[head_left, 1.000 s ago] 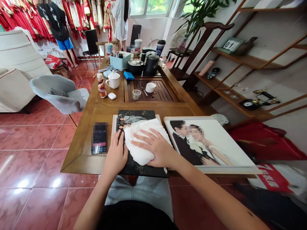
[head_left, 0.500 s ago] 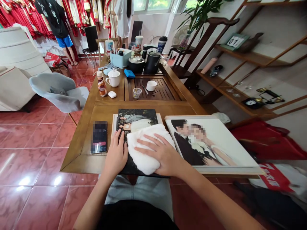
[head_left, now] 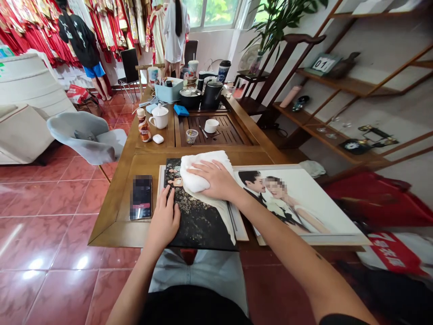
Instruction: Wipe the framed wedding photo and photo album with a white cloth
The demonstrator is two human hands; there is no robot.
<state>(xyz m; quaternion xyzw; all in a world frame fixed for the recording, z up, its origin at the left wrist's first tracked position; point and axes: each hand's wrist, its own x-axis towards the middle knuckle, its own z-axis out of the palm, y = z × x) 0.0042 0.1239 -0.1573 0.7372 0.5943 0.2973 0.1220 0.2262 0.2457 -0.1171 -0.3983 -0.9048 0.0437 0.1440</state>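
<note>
A dark framed photo [head_left: 198,221] lies flat at the near edge of the wooden table [head_left: 149,155]. My left hand [head_left: 164,219] rests flat on its left edge, fingers stretched out. My right hand [head_left: 216,179] presses a white cloth [head_left: 199,174] onto the far end of the photo, fingers spread over the cloth. A larger light photo board [head_left: 304,207] of a couple lies just right of it, partly under my right forearm.
A phone [head_left: 141,203] lies left of the photo. Farther back stand a bottle [head_left: 144,125], a white teapot [head_left: 159,116], a small cup [head_left: 191,135], a white bowl [head_left: 211,125] and kettles [head_left: 212,92]. A grey chair [head_left: 88,137] stands left, shelves [head_left: 338,81] right. Two people stand by the red garments.
My right hand has slid the cloth away from me, from the near part of the dark photo to its far end. The left hand has stayed on the left edge.
</note>
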